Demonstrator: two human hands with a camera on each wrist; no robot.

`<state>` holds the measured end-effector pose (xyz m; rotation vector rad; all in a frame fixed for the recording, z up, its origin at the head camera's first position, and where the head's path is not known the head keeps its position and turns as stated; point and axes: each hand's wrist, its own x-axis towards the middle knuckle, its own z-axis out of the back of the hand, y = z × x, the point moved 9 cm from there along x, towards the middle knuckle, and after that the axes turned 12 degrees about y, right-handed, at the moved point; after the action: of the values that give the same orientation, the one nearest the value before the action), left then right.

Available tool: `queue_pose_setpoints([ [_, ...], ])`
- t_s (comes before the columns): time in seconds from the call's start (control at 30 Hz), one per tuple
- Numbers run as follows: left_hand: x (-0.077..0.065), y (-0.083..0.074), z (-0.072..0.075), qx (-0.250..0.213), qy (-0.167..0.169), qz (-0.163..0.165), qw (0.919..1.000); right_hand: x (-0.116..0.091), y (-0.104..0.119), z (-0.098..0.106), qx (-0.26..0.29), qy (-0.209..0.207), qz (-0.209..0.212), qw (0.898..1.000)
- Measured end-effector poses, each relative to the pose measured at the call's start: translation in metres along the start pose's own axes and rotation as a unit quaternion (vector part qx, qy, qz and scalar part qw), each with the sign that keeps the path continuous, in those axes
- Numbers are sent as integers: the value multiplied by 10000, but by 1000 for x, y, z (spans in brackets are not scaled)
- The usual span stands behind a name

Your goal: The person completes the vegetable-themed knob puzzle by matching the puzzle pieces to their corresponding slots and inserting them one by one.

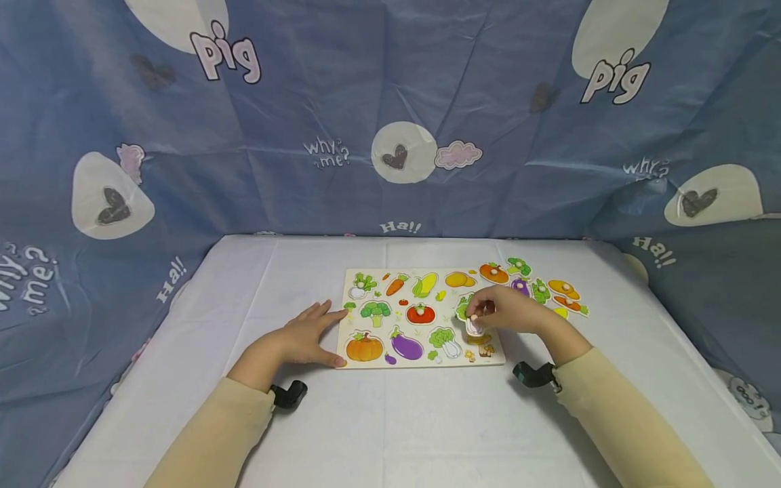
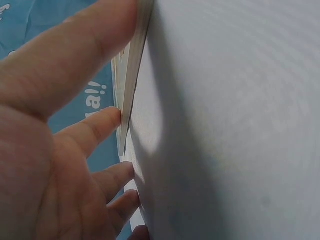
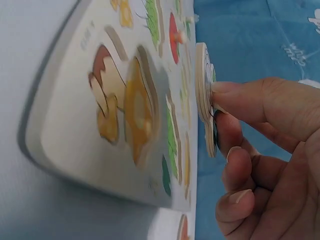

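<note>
A wooden vegetable puzzle board [image 1: 390, 360] lies flat on the white table. My left hand [image 1: 307, 333] has its fingers spread at the board's left side, thumb at the near corner and index finger on the edge. Over the right part of the board, my right hand [image 1: 506, 310] pinches a white-and-green vegetable puzzle piece [image 3: 203, 95] between thumb and index finger. That piece is raised and tilted above the board in the right wrist view, its face partly hidden. A knobbed tomato piece [image 1: 421, 314] sits on the board, as does a knobbed turnip piece [image 1: 363, 286].
Beyond the board's right end lies a loose cluster of knobbed pieces, among them a pumpkin [image 1: 493, 273], broccoli [image 1: 518, 266], eggplant [image 1: 521, 286], potato [image 1: 563, 289] and carrot [image 1: 571, 305]. A blue printed cloth [image 1: 342, 196] stands around the back and sides of the table.
</note>
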<state>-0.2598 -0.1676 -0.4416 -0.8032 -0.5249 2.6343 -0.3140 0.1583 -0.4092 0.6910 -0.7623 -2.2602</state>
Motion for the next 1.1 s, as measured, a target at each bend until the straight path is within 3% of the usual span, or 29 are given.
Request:
queue_pose_setpoints([
  [0.67, 0, -1, 1, 19, -31, -3, 10000, 20, 18, -28, -116, 570, 116, 9982],
  [1.1, -1, -1, 0, 2, 10, -10, 10000, 27, 30, -42, -112, 931, 572, 9940],
])
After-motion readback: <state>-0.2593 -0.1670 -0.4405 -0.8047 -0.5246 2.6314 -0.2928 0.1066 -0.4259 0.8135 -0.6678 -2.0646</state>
